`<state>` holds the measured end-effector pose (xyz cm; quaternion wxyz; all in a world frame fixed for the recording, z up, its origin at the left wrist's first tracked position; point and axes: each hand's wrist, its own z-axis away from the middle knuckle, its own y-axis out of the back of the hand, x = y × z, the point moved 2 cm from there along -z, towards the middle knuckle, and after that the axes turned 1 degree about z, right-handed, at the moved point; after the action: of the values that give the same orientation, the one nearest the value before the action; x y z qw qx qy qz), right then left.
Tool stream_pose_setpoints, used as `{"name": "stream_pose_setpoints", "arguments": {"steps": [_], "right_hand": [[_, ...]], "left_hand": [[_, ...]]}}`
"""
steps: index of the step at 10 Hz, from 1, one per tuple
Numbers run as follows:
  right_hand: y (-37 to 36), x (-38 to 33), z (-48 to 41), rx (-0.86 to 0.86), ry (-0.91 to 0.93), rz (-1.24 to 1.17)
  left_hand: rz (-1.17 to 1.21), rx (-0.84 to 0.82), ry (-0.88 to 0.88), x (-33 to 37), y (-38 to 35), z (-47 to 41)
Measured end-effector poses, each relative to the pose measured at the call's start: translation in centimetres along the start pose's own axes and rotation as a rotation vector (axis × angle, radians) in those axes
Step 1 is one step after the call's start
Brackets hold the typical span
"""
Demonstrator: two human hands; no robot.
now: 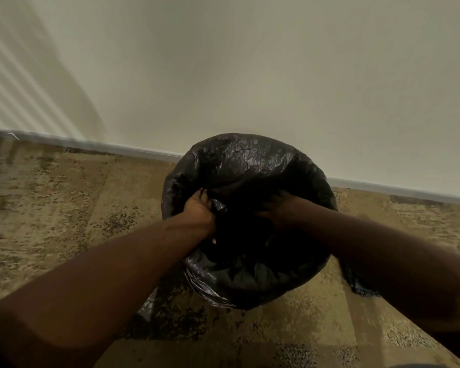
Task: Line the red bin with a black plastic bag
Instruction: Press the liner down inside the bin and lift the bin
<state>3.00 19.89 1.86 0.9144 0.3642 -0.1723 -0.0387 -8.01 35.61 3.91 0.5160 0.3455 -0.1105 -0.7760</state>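
Note:
A black plastic bag [250,160] is draped over a round bin that stands on the floor against the wall; the plastic covers the rim and sides, so none of the red bin shows. My left hand [198,211] reaches inside the opening at its left side, fingers closed on a fold of the bag. My right hand [279,208] is also down in the opening, on the right, pressed into the dark plastic; its fingers are hard to make out in the shadow.
A cream wall [250,75] with a pale skirting board [117,147] runs right behind the bin. The floor [64,203] is speckled tan tile. A loose flap of black plastic [361,285] hangs out under my right forearm.

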Motion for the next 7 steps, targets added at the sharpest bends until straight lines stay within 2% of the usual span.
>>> {"name": "stream_pose_setpoints", "arguments": {"steps": [1, 2, 3, 4, 5, 6, 7], "right_hand": [[-0.2, -0.5, 1.1, 0.172, 0.049, 0.010], [-0.2, -0.3, 0.8, 0.105, -0.017, 0.060], [-1.4, -0.8, -0.5, -0.039, 0.022, 0.026], [0.7, -0.9, 0.2, 0.017, 0.004, -0.247], [4.2, -0.1, 2.6, 0.286, 0.035, -0.479], [6.1, 1.5, 6.8, 0.777, -0.066, -0.673], [5.1, 3.0, 9.9, 1.064, -0.372, -0.733]], "left_hand": [[-0.065, -0.036, 0.011, 1.1, -0.8, -1.1], [-0.125, -0.022, 0.021, 0.6, -1.4, -1.9], [-0.071, 0.023, -0.012, 0.9, -1.0, -1.7], [0.176, 0.215, -0.100, 0.7, 0.4, -0.2], [0.561, 0.626, -0.172, 0.1, 2.5, 2.6], [0.796, 1.045, 0.048, -1.9, 2.6, 6.2], [0.942, 1.214, 0.516, -4.9, -0.1, 8.9]]}}
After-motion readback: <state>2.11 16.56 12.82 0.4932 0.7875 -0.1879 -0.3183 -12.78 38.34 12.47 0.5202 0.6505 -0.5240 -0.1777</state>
